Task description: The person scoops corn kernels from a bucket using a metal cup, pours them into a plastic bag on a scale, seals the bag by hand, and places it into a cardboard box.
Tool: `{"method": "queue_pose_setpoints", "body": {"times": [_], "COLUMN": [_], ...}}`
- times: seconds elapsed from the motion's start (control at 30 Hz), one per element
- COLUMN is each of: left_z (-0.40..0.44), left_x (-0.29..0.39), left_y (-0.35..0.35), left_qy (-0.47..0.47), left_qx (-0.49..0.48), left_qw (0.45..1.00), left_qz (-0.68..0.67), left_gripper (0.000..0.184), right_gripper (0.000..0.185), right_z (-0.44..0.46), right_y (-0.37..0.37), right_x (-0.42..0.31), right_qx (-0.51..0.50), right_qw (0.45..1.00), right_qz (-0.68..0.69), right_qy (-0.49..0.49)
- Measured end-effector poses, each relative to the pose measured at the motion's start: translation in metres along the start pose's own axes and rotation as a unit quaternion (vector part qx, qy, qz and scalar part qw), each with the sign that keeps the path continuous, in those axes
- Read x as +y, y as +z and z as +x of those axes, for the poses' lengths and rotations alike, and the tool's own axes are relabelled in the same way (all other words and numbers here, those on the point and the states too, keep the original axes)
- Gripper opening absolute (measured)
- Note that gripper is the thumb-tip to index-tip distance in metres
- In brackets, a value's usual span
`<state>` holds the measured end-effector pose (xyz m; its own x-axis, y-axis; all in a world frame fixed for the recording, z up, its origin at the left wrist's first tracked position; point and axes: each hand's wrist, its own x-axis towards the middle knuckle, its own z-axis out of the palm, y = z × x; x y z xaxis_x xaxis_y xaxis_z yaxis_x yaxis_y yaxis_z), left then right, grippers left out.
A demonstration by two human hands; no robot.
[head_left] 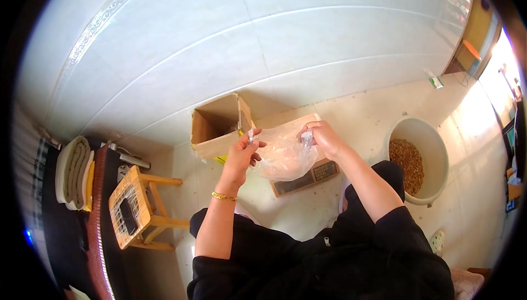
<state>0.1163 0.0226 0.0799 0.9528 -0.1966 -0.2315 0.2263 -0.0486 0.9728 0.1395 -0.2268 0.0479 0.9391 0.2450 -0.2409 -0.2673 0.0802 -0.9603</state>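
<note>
A clear plastic bag (286, 160) hangs between my two hands, puffed out and see-through; whether anything is inside I cannot tell. My left hand (243, 155) pinches its left edge, a gold bracelet on the wrist. On the opposite side, my right hand (324, 139) has its fingers closed around a gathered part of the bag. Beneath the bag is a scale (310, 179) with a dark keypad panel facing me, partly covered. An open cardboard box (211, 149) stands just beyond my left hand, with a yellow-handled tool at its near edge.
To the right stands a large pale bucket (435, 160) part-filled with brown, nut-like pieces (406, 162). A wooden stool (144, 206) carrying a dark phone-like object is on the left, beside a table with folded cloth (74, 171). A tiled wall (263, 42) rises ahead.
</note>
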Motion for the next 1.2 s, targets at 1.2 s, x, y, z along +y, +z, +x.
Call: {"method": "queue_pose_setpoints", "body": {"times": [1.2], "left_z": [-0.002], "left_x": [0.019], "left_y": [0.042], "left_qy": [0.043], "left_qx": [-0.069], "left_qw": [0.994], "left_qz": [-0.066], "left_gripper": [0.04], "right_gripper": [0.03], "right_z": [-0.09], "right_y": [-0.165], "right_x": [-0.068], "right_qx": [0.207], "right_qw": [0.84], "right_qz": [-0.476], "right_qy": [-0.159]}}
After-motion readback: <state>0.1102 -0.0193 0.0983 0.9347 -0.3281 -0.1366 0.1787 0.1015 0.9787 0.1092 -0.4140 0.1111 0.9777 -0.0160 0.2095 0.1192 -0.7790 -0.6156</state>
